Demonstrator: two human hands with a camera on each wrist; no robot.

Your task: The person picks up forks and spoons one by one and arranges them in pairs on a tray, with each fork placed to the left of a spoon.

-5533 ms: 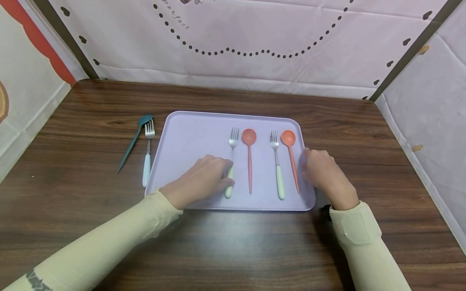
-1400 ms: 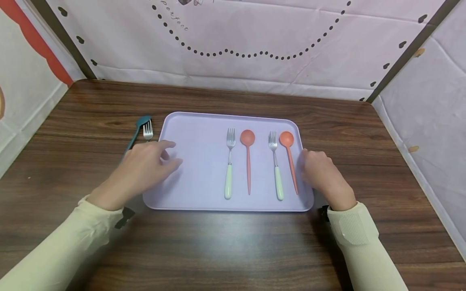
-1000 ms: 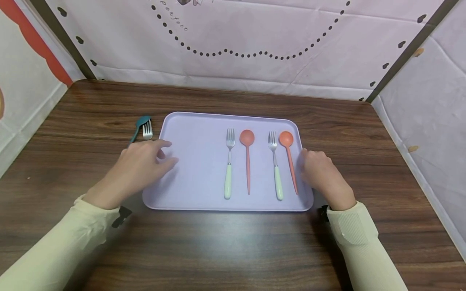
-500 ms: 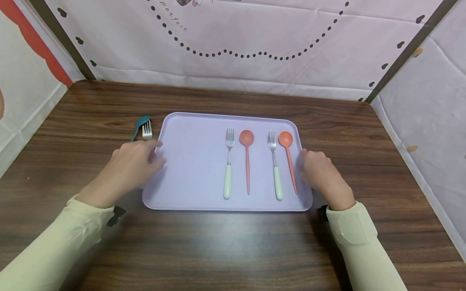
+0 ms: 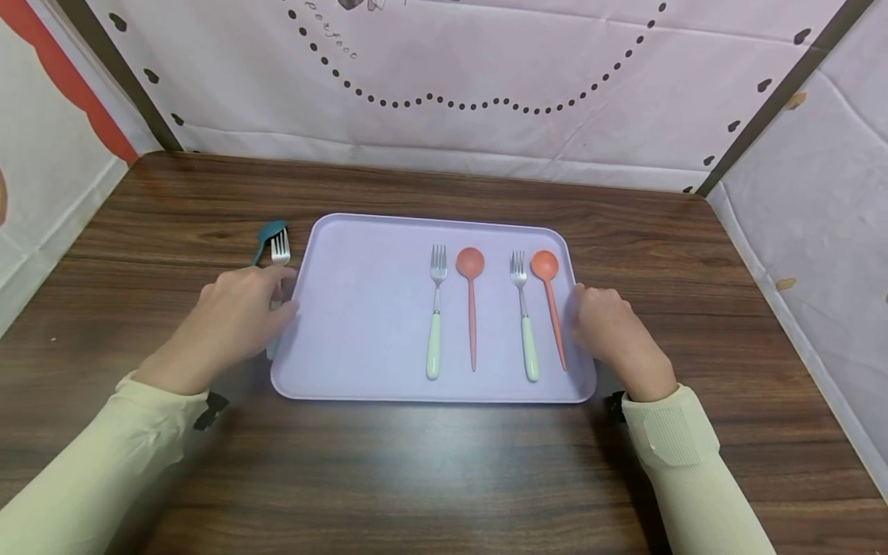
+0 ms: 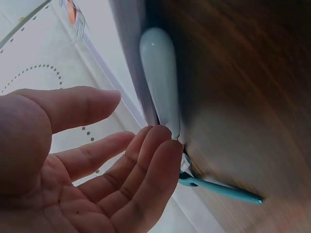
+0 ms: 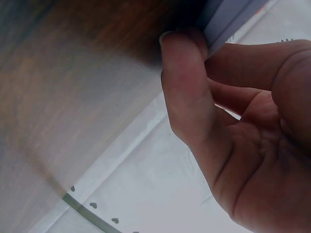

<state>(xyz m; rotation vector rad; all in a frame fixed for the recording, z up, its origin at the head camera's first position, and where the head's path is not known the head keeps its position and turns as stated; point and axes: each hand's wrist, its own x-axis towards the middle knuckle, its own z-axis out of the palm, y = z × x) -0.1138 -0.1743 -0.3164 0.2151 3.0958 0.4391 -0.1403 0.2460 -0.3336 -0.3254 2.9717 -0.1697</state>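
My left hand (image 5: 225,320) hovers at the left side of the lilac tray (image 5: 368,308), fingers loosely bent and thumb apart. Beneath it lies a fork (image 5: 280,248), its handle mostly hidden in the head view. The left wrist view shows that pale blue handle (image 6: 160,73) alongside the tray wall, just beyond the fingertips; contact is unclear. A teal spoon (image 5: 270,231) lies beside this fork, partly covered by the hand. At the tray's right rim, my right hand (image 5: 617,331) pinches the edge between thumb and curled fingers, as the right wrist view shows.
On the tray's right half lie two green-handled forks, one left (image 5: 434,339) and one right (image 5: 529,339). Between them is a coral spoon (image 5: 471,266), and an orange spoon (image 5: 546,267) lies near the right rim. The brown wooden table (image 5: 430,478) is bordered by printed cloth walls (image 5: 486,54).
My left hand has let go of the left green-handled fork and moved left, off the tray and over the blue-handled fork. My right hand stays at the tray's right rim.
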